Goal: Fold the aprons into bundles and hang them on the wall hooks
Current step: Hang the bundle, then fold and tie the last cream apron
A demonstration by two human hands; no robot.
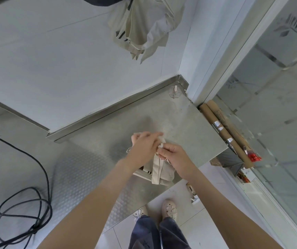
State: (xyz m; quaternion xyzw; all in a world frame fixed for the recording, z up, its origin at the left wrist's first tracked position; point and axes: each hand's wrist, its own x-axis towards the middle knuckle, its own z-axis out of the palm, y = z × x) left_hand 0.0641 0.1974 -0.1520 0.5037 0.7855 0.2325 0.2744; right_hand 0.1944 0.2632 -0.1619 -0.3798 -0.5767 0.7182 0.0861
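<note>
Item: cream cloth apron (pixel 163 170), folded into a narrow bundle, lying on the steel desk (pixel 189 126) at its near edge, directly in front of the person. Its long axis is running from the near edge away toward the wall (pixel 72 69), leaning slightly leftward at the far end; dark printed marks are showing on its near left side. A flat woven strap (pixel 157 164) is lying lengthwise along the bundle. The left hand (pixel 144 146) is resting palm down over the far part of the apron, fingers mostly straight and pointing rightward, pressing the cloth. The right hand (pixel 173 155) is reaching in from the right, its fingers curled and pinching a loop of the strap beside the left hand's fingertips. Both forearms are bare and extended. The desk surface is matte and scuffed, changing to a dimpled pattern at left, where a black cable (pixel 41 203) is coiling. Hanging aprons (pixel 144 27), cream and crumpled, are draping on the wall above. Brown cardboard tubes (pixel 225 133) are lying beside the desk's right edge.
</note>
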